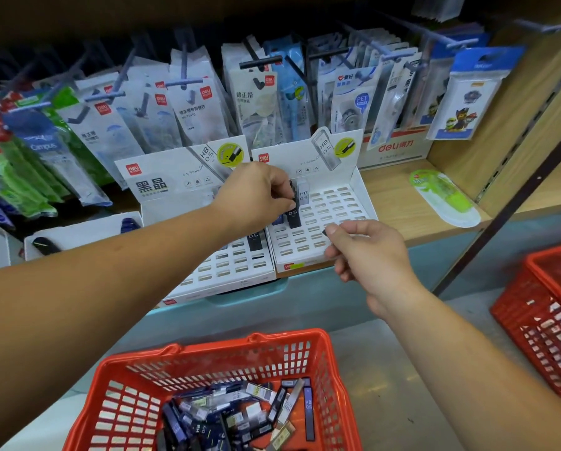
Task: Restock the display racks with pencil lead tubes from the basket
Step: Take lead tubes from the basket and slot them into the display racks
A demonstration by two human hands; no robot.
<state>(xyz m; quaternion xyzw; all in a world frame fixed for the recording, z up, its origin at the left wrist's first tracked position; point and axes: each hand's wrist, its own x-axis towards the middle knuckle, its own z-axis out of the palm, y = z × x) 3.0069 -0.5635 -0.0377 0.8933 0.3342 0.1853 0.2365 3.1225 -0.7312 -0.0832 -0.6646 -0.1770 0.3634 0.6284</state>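
Note:
Two white slotted display racks stand side by side on the shelf, the left rack [227,268] and the right rack [331,216]. My left hand [256,193] reaches over them and pinches a dark lead tube [293,216] upright at the right rack's back left corner, beside a clear tube [303,193] standing there. My right hand [367,252] hovers over the right rack's front edge, thumb and fingers pinching a small dark tube end [325,232]. Another dark tube [254,240] stands in the left rack. The red basket [132,362] below holds several loose lead tubes [240,415].
Packaged stationery hangs on hooks [259,102] behind the racks. A green correction-tape pack [445,196] lies on the wooden shelf at right. A second red basket [539,323] sits on the floor at far right. A white box [77,236] with dark items stands left of the racks.

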